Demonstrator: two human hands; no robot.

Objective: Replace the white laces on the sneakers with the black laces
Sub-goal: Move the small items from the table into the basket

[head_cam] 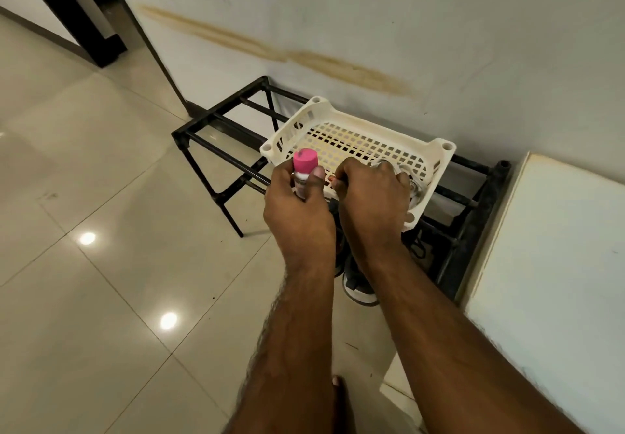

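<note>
**Clearing the basket before the laces**

Evidently the lacing itself has not begun. Both hands are up at a white plastic basket [355,129] that sits on top of a black metal shoe rack [216,119] against the wall. The left hand [297,210] holds a small bottle with a pink cap [305,163], fingers and thumb wrapped round its body, the cap standing upright above the fist. The right hand [372,193] is curled over the near edge of the basket; its grip looks closed on something small at the fingertips, and a clear, roundish object [414,186] lies just beside it in the basket, but what the fingers actually pinch I cannot tell.

The sneakers are mostly hidden. A dark shoe with a pale sole [358,290] shows on the floor under the forearms, beneath the rack's near edge; its laces are out of sight. No black laces can be made out anywhere.

Judging by this, the step in hand is preparation: sorting through the basket, perhaps hunting for the laces or moving clutter aside. The next move calls for freeing both hands by setting the bottle down somewhere stable, then bringing the shoe out from under the rack to where its laces can be reached.
</note>
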